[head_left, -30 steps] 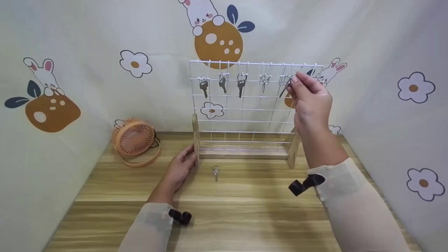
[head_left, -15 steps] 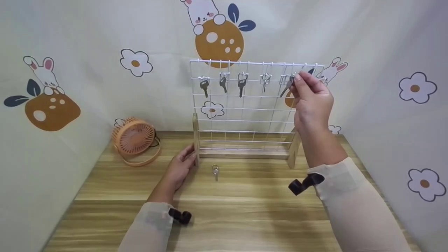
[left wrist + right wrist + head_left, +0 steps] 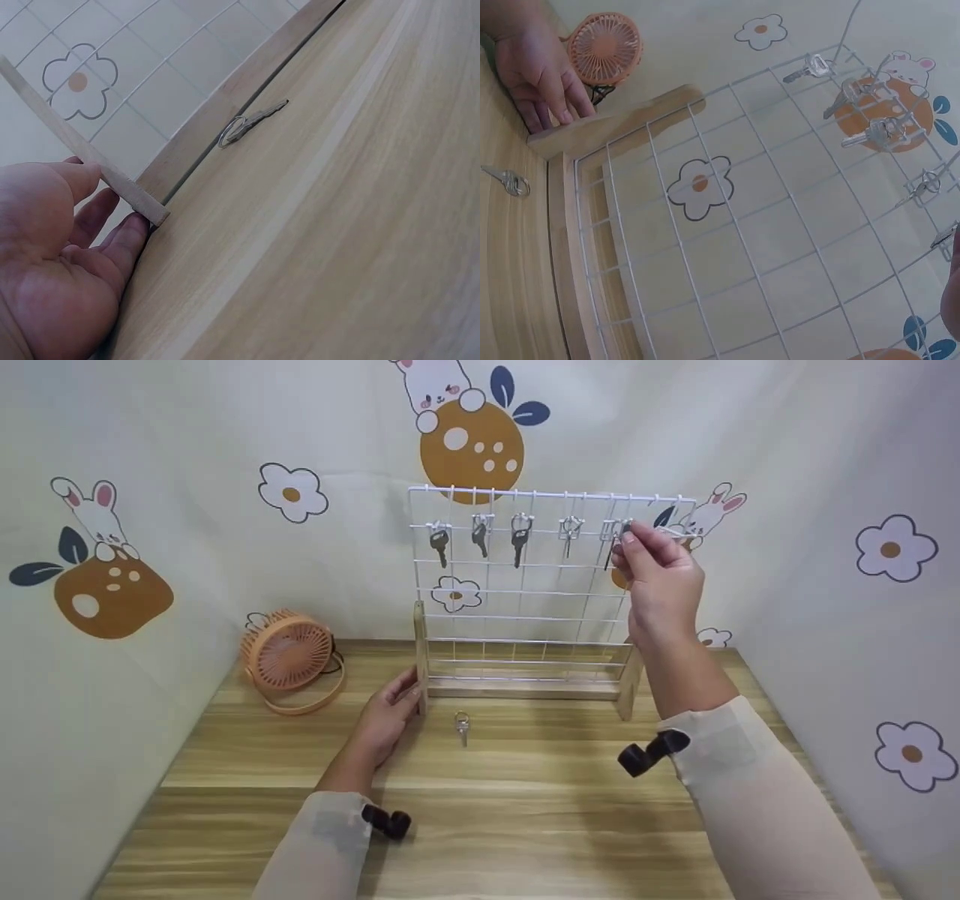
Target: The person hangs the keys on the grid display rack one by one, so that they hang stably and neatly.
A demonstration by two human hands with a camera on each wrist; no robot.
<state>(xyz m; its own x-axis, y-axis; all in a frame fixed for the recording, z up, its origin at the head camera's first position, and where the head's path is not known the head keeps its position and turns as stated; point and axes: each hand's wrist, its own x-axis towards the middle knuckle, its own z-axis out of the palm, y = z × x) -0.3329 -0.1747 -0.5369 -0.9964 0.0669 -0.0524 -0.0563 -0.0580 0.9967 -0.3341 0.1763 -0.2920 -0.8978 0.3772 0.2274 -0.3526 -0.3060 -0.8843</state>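
a: right hand (image 3: 660, 577) pinches a key (image 3: 611, 551) at the rack's (image 3: 525, 592) top right hook. left hand (image 3: 386, 720), fingers straight, steadies the rack's left post.

b: risk?

a: the ring could miss the hook and the key drop. five keys up there, one key on the table (image 3: 462, 727), one fan (image 3: 289, 656).

I held a dark key (image 3: 611, 549) hanging straight down on the white wire rack (image 3: 525, 585), by its top right.
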